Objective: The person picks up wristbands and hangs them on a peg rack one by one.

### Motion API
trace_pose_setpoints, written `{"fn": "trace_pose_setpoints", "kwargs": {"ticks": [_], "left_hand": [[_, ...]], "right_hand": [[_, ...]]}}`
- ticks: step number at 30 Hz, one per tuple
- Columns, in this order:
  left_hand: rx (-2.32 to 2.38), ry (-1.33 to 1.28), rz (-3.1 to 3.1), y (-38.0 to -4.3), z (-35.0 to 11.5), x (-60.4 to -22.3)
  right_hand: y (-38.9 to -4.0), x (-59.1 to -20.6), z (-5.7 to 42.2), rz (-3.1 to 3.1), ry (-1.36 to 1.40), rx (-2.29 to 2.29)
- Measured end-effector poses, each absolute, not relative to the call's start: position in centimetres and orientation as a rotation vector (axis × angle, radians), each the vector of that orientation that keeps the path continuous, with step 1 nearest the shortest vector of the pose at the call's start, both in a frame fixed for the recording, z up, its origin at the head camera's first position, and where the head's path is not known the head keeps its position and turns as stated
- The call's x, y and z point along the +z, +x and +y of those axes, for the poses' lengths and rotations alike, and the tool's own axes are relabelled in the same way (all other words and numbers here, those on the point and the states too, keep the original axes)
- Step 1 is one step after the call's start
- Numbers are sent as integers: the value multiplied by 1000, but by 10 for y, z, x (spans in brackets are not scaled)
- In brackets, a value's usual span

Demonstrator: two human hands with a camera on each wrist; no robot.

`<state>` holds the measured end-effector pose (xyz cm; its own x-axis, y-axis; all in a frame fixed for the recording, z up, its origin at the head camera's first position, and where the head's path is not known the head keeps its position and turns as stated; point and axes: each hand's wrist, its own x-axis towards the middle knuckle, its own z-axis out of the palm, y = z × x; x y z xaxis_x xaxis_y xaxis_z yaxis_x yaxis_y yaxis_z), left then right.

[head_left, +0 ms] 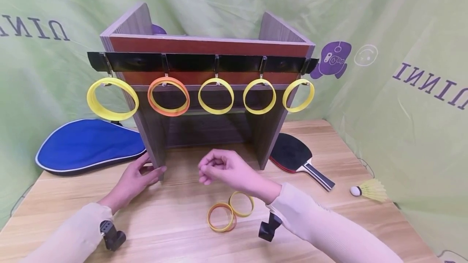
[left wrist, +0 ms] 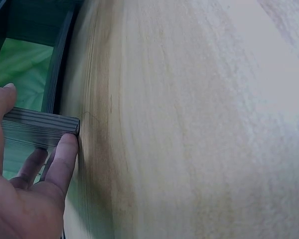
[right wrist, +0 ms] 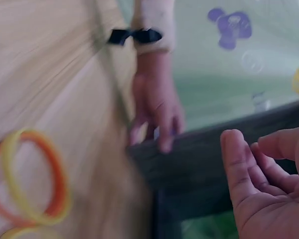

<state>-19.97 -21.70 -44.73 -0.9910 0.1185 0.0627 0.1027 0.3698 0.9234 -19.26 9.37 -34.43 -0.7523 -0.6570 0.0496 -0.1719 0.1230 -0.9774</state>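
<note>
A grey wood-grain shelf unit (head_left: 268,133) stands on the table. My left hand (head_left: 137,180) grips the lower front edge of its left side panel (left wrist: 40,124), thumb on one face and fingers on the other. My right hand (head_left: 228,169) hovers before the unit's opening, fingers loosely curled, with nothing between them in the right wrist view. From hooks on a black strip (head_left: 190,62) across the front hang several rings, including a yellow ring (head_left: 92,102) at the far left and an orange-and-yellow ring (head_left: 187,100). Below my right hand lie orange and yellow rings (right wrist: 62,184), partly overlapping.
A blue paddle case (head_left: 89,145) lies left of the unit, close to my left hand. To the right are a black table tennis paddle (head_left: 292,151) and a yellow shuttlecock (head_left: 373,190). Green printed curtains (head_left: 402,31) surround the wooden table (head_left: 164,234).
</note>
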Motion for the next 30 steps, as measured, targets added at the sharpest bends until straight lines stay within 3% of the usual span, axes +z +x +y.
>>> {"fn": "trace_pose_setpoints", "kwargs": {"ticks": [10,30], "left_hand": [[1785,215,2573,-200,-215,-448],[1776,226,2559,-199,-217,-447]], "right_hand": [[-199,-394,126,2110,-718,-1347],[-194,-411,134,2243,-794,-1047]]}}
